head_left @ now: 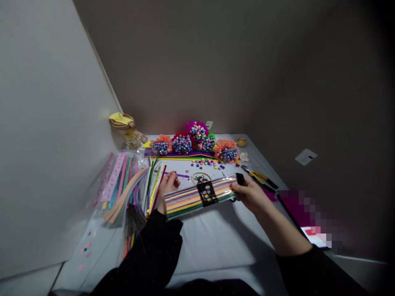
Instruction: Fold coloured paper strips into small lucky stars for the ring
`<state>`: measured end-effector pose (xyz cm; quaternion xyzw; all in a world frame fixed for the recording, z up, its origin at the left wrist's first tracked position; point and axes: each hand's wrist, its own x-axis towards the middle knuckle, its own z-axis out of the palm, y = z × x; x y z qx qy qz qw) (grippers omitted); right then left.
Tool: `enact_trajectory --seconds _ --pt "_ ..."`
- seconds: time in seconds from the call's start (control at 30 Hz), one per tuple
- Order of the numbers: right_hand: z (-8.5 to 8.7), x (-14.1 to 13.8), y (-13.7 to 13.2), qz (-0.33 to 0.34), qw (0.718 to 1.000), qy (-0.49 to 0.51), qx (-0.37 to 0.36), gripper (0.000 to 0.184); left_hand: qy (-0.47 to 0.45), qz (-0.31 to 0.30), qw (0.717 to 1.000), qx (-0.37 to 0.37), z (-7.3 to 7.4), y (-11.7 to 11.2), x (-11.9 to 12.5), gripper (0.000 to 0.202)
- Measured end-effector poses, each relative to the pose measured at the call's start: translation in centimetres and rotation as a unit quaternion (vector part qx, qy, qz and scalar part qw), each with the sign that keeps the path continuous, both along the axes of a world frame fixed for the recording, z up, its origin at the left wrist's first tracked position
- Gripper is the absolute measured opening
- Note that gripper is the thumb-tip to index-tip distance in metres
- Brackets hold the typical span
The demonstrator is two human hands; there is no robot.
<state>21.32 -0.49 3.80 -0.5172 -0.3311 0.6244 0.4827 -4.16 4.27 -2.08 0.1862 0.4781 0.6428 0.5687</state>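
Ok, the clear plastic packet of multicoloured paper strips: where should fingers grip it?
Grip the clear plastic packet of multicoloured paper strips at its right short end, coming from the right, as the right hand does, clear of the black card label. It's long, thin and flat, so a second hold at the left end, near the left hand, should help keep it level.

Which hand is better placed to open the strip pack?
Right, probably: the right hand grips the pack at the end with the black tab; the left hand sits at the other end.

No readable wording on the black packet label (207, 193)
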Motion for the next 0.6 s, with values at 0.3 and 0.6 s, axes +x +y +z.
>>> enact_trajectory --seconds 0.3,0.6 --pt "-1.0 6.7 -4.7 -0.161 0.987 0.004 -0.010 0.032 -0.110 0.046 0.993 0.015 1.4 0.0 -0.8 0.019" --pt "-3.0 12.3 -15.4 -0.487 0.873 -0.017 -0.005 0.019 -0.062 0.061 0.996 0.003 1.1 0.2 0.1 0.012"
